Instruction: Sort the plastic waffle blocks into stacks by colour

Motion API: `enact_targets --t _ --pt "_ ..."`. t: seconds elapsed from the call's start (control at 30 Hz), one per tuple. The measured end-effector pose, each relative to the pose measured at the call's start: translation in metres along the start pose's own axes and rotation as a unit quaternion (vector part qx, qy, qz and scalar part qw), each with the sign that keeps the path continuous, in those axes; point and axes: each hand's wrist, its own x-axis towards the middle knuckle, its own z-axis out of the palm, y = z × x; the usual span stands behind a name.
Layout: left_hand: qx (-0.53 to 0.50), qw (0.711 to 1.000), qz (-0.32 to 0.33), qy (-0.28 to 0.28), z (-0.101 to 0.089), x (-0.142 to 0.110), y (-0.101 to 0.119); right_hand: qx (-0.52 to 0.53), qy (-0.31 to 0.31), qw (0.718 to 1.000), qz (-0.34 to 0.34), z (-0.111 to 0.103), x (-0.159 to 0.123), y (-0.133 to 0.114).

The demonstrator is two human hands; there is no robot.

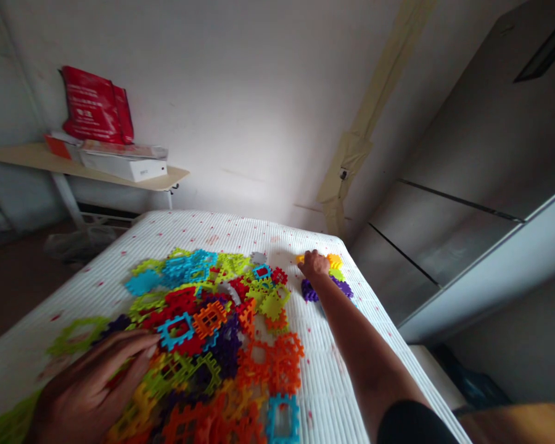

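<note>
The left hand (92, 385) lies nearest, open with fingers loosely spread across the near edge of a heaped pile of interlocking plastic waffle blocks (208, 333) in orange, blue, green and purple, holding nothing visible. The pile sits toward the left of a white ribbed mattress (240, 237). The right hand (313, 264), its arm reaching from a black sleeve (409, 425), is just beyond the pile's far right side. Its fingers curl down onto a small separate group of yellow blocks (335, 261) and purple blocks (311, 290); whether it grips one, I cannot tell. At far left, a bench (32, 157) carries a red bag (95, 105) and a white box (124, 165). A steel refrigerator (467, 185) stands to the right.
</note>
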Motion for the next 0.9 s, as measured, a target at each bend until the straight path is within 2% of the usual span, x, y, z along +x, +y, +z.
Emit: enact_targets --t 0.2,0.5,0.6,0.9 --pt "0.01 1.0 0.009 0.005 -0.001 -0.001 0.0 -0.002 0.029 0.999 -0.031 0.002 0.006 -0.001" --pt "0.018 1.0 0.005 0.008 -0.002 0.002 0.006 -0.011 -0.042 0.99 -0.133 -0.008 0.024 0.007" --pt "0.016 1.0 0.012 0.011 -0.004 0.006 0.009 -0.015 -0.049 0.986 -0.157 -0.01 0.026 0.011" --pt "0.032 0.999 -0.008 0.014 -0.001 0.0 0.007 -0.034 -0.027 0.985 -0.165 -0.003 0.031 0.015"
